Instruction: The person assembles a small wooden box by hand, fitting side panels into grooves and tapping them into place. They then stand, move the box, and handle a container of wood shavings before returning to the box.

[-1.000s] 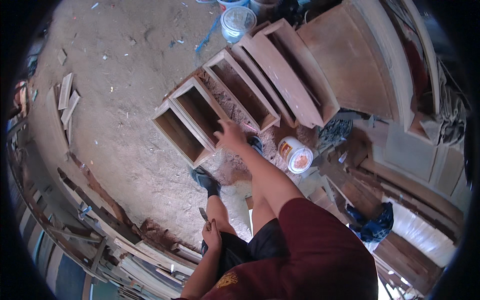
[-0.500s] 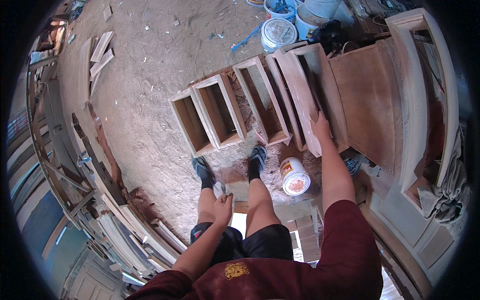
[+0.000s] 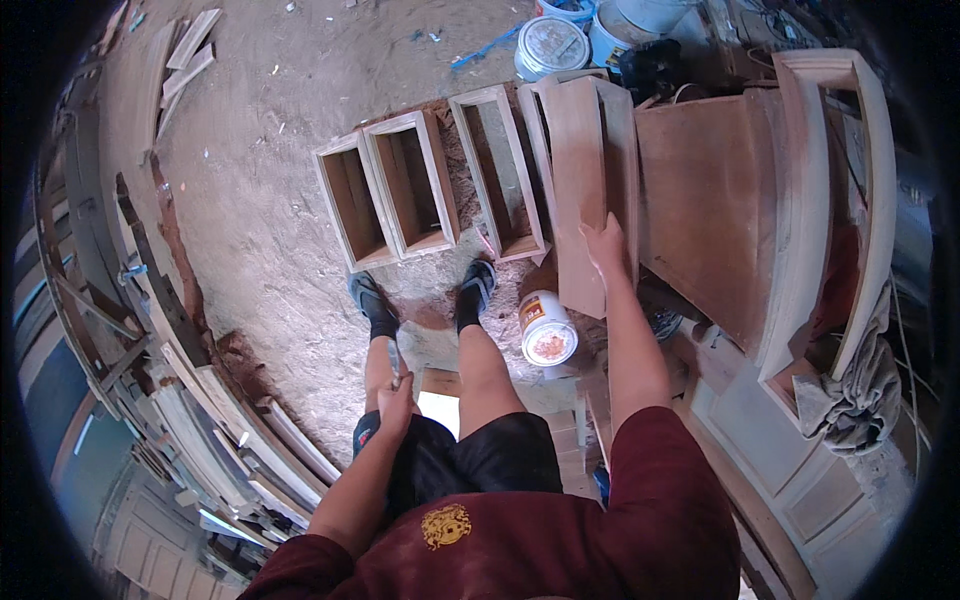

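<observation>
My left hand (image 3: 397,402) is closed around the handle of a putty knife (image 3: 394,358), its pale flat blade pointing away from me above my left thigh. With my right arm stretched out, my right hand (image 3: 606,247) grips the near part of a wooden drawer box (image 3: 578,185), thumb over the edge of its broad side panel. That box leans at the right end of a row. Another open wooden box (image 3: 497,170) stands to its left, and two more wooden boxes (image 3: 408,185) sit together farther left. A white tub (image 3: 548,328) with reddish residue on its top stands near my right foot.
Blue and white buckets (image 3: 552,48) stand at the far side. A brown wooden panel (image 3: 700,205) and a curved wooden frame (image 3: 870,200) with a grey cloth (image 3: 858,405) are at the right. Planks (image 3: 190,50) lie far left; stacked timber (image 3: 215,440) lines the left.
The drawer box under my right hand has tilted, so its side panel shows broader. My left hand has turned the putty knife so its blade looks narrower. The whole view has shifted slightly.
</observation>
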Available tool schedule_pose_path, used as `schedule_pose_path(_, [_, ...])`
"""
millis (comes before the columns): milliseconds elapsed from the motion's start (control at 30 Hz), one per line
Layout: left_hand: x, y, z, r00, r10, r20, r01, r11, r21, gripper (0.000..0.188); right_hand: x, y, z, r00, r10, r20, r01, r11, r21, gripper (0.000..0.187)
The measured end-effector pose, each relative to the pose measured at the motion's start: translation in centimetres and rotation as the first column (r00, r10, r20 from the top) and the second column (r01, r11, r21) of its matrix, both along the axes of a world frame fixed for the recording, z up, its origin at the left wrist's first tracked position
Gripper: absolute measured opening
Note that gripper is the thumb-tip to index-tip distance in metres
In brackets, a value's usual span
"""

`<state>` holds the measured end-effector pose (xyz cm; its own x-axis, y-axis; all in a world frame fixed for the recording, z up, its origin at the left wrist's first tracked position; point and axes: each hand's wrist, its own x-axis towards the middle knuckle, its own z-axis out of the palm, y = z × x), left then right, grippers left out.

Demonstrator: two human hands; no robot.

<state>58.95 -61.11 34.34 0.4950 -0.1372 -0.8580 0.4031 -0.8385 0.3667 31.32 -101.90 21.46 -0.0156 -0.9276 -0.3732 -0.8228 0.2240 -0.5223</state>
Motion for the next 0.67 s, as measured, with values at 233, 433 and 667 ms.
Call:
schedule_pose_path(233, [0.4, -1.1, 2.9, 0.999, -0.041, -0.023, 0.042, 0.999, 0.020, 0.028, 2.1, 2.3, 0.2, 0.997, -0.013, -0.072, 0.012, 1.000, -0.008, 0.044])
schedule_pose_path(433, [0.1, -1.2, 2.8, 0.996, -0.079, -0.034, 0.079, 0.997, 0.017, 0.032, 2.6, 3.1, 2.0, 0.996, 0.053, -0.070, -0.057, 0.997, -0.049, 0.045])
schedule_pose_path(667, [1.0, -0.8, 1.8, 0.997, -0.073, -0.039, 0.074, 0.997, 0.038, 0.032, 1.1, 0.7, 0.3, 0.990, 0.076, -0.118, -0.085, 0.994, -0.073, 0.055])
